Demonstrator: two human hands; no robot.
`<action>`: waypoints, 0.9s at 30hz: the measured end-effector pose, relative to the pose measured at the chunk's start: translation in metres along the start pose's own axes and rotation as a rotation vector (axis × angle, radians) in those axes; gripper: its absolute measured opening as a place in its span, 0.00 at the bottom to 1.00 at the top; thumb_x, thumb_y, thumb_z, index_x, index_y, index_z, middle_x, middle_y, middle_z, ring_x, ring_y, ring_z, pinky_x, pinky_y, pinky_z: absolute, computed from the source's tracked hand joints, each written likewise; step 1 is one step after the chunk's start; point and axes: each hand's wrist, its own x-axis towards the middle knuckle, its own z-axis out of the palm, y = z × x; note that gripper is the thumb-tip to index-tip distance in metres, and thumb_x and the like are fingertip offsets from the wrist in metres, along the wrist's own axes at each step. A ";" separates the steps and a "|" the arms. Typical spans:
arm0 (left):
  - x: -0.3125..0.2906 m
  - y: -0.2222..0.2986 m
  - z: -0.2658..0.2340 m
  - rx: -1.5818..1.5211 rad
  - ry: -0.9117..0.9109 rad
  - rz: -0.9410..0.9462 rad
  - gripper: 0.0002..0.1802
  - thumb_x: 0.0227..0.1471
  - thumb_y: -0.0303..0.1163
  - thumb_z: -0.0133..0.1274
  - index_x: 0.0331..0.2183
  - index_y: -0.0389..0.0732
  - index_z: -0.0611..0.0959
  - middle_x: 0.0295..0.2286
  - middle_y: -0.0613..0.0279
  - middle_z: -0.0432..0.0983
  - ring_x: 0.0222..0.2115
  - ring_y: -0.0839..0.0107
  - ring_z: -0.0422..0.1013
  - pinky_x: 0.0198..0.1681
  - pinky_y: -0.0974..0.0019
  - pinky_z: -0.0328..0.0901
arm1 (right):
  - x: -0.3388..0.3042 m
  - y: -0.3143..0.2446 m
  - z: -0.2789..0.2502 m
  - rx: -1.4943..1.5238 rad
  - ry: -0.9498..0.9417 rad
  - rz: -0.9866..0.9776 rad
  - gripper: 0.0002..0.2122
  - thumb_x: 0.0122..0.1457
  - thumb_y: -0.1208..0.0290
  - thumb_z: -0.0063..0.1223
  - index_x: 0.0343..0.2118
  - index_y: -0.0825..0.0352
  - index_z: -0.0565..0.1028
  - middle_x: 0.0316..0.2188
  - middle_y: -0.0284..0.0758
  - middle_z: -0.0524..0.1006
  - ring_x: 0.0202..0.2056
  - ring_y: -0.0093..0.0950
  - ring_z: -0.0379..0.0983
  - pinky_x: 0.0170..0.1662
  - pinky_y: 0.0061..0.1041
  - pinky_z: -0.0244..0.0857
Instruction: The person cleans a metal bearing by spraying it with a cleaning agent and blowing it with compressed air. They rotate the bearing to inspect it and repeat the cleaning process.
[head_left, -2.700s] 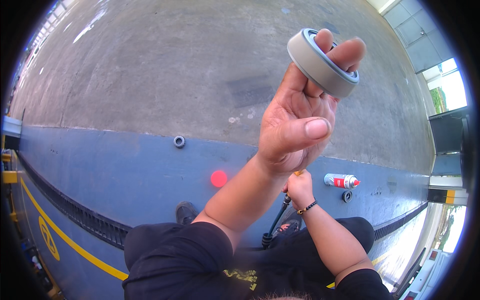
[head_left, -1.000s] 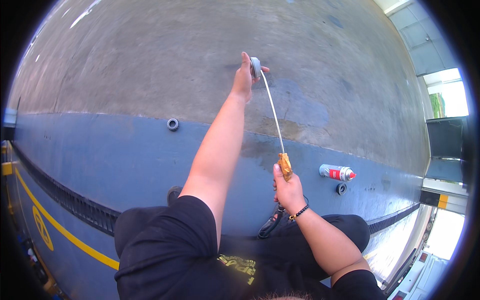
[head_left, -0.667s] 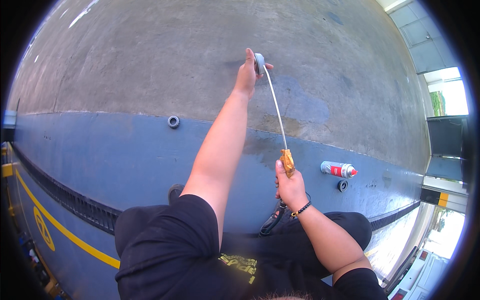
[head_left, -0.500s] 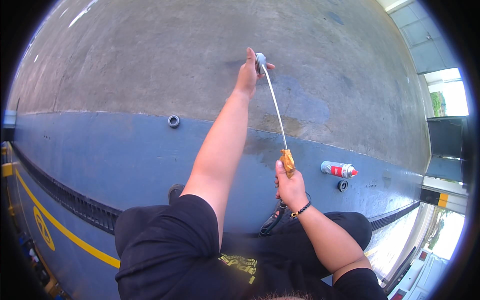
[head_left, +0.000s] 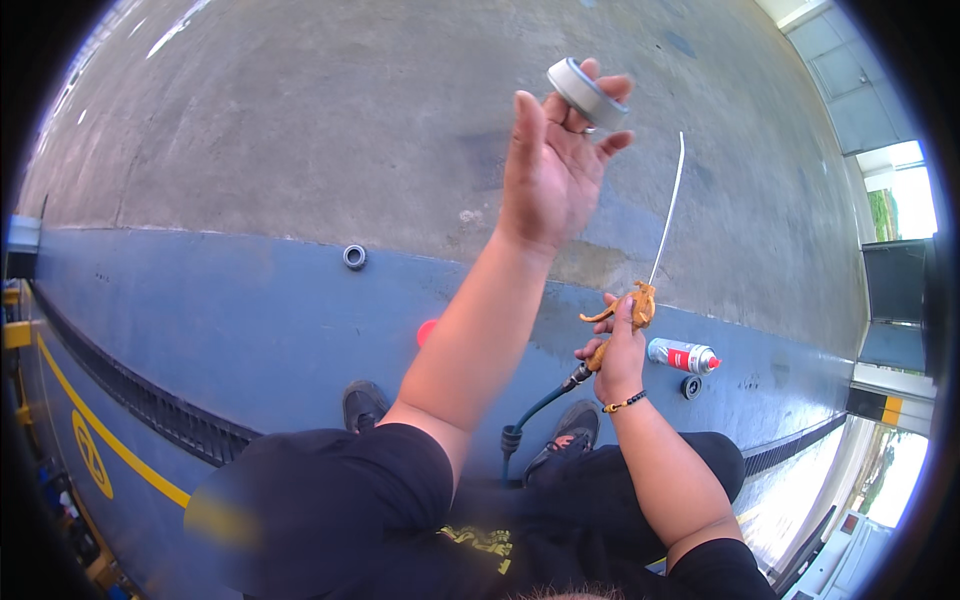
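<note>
So, pale ring [head_left: 591,99], broad light band edged in grey, blurred slightly, tilted up above concrete floor [head_left: 330,130]. Left hand [head_left: 560,175] carries it on fingers poked through, palm bared, thumb spread. Right hand [head_left: 622,350] wrapped round handle of yellow blow gun [head_left: 645,305], thin nozzle pointing away, dark hose trailing below. Grey concrete meets blue-painted strip [head_left: 250,320]; slotted drain [head_left: 150,395] crosses lower left. Spray can [head_left: 682,356] on its side, small dark wheel [head_left: 692,387] just beside. Red disc [head_left: 427,331] half behind left forearm; dark collar [head_left: 355,267] farther left.
</note>
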 end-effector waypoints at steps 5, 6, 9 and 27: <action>-0.014 0.008 0.049 -0.098 -0.360 0.137 0.46 0.55 0.63 0.47 0.65 0.46 0.55 0.62 0.62 0.58 0.62 0.73 0.55 0.61 0.56 0.51 | 0.004 0.008 0.004 0.026 -0.029 0.034 0.32 0.66 0.42 0.42 0.54 0.73 0.68 0.31 0.32 0.65 0.15 0.22 0.67 0.23 0.26 0.70; -0.017 0.009 0.052 -0.034 -0.422 0.173 0.50 0.52 0.59 0.51 0.67 0.47 0.50 0.64 0.61 0.53 0.63 0.74 0.53 0.60 0.58 0.50 | 0.005 0.009 0.005 0.033 -0.027 0.043 0.31 0.66 0.42 0.42 0.52 0.72 0.69 0.31 0.32 0.65 0.15 0.22 0.67 0.22 0.26 0.70; -0.026 0.013 0.072 0.039 -0.433 0.129 0.61 0.43 0.50 0.58 0.69 0.49 0.42 0.68 0.61 0.44 0.65 0.73 0.47 0.60 0.59 0.47 | 0.014 0.019 -0.001 0.033 -0.041 -0.020 0.23 0.69 0.50 0.41 0.42 0.72 0.70 0.26 0.34 0.68 0.15 0.26 0.70 0.22 0.28 0.70; -0.036 0.029 0.084 -0.123 -0.313 0.071 0.52 0.48 0.51 0.55 0.66 0.43 0.50 0.65 0.58 0.51 0.65 0.70 0.49 0.65 0.57 0.41 | 0.000 0.015 0.007 -0.010 -0.117 -0.025 0.24 0.66 0.46 0.45 0.34 0.70 0.70 0.29 0.34 0.68 0.15 0.24 0.70 0.22 0.28 0.71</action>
